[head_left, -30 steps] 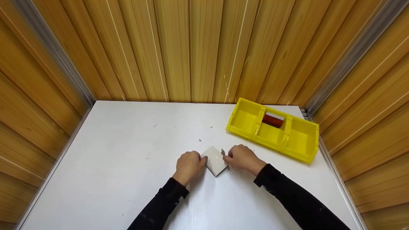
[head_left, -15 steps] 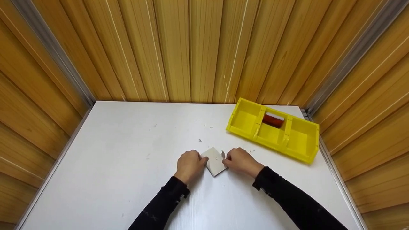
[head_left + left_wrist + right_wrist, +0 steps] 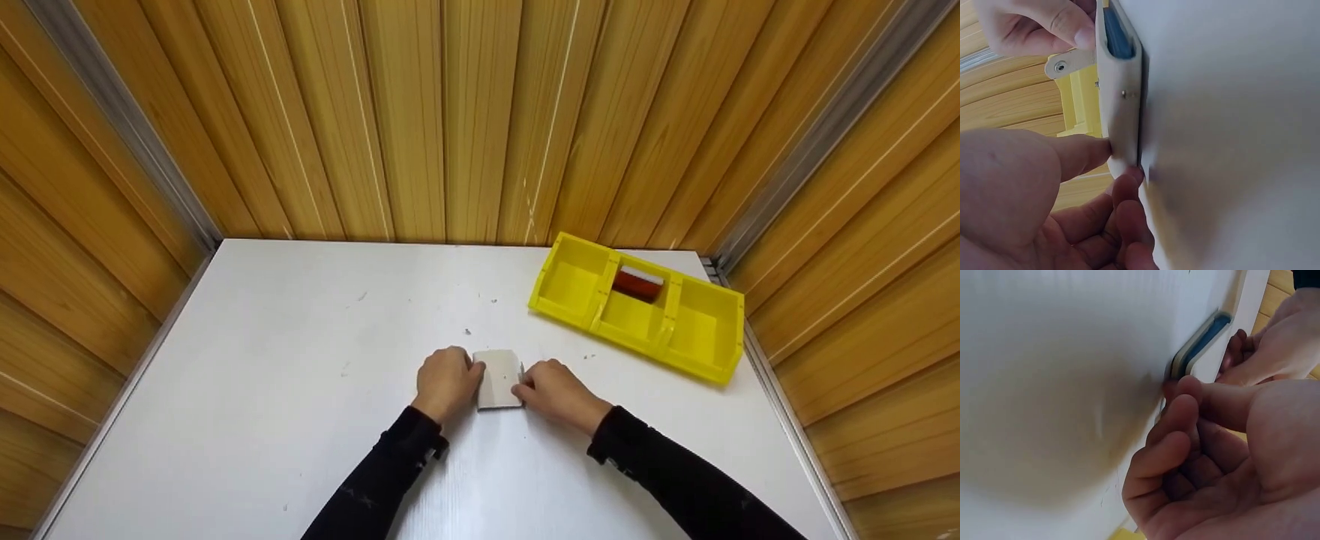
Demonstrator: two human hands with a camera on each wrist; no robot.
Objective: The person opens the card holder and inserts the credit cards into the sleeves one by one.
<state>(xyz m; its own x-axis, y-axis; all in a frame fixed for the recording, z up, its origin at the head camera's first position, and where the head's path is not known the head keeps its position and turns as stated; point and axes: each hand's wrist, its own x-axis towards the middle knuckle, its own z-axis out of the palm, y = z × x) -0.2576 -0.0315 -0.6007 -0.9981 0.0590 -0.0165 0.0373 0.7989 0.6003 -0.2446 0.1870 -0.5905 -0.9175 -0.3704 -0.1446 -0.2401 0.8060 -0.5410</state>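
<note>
A small cream card holder [image 3: 499, 381] lies near the middle of the white table, its near edge roughly square to me. My left hand [image 3: 446, 382] pinches its left side, thumb on top and fingers beneath. At the opposite side, my right hand [image 3: 559, 391] pinches the edge by a short upturned strap. The left wrist view shows that strap [image 3: 1069, 63] with its metal snap, sticking out beside my right thumb. Blue lining [image 3: 1204, 340] shows inside the holder's open end in the right wrist view. The right fingertips partly hide the edge.
At the back right stands a yellow tray [image 3: 600, 324] with three compartments. Its middle one holds a dark red item [image 3: 637, 285] with a white edge. Small scraps and marks [image 3: 467, 331] dot the white table [image 3: 300, 360]. Wood-patterned walls [image 3: 420, 120] enclose the back and sides.
The card holder has turned clockwise from a diamond position to nearly square. My right hand has come slightly nearer and left with it; the left hand has hardly moved.
</note>
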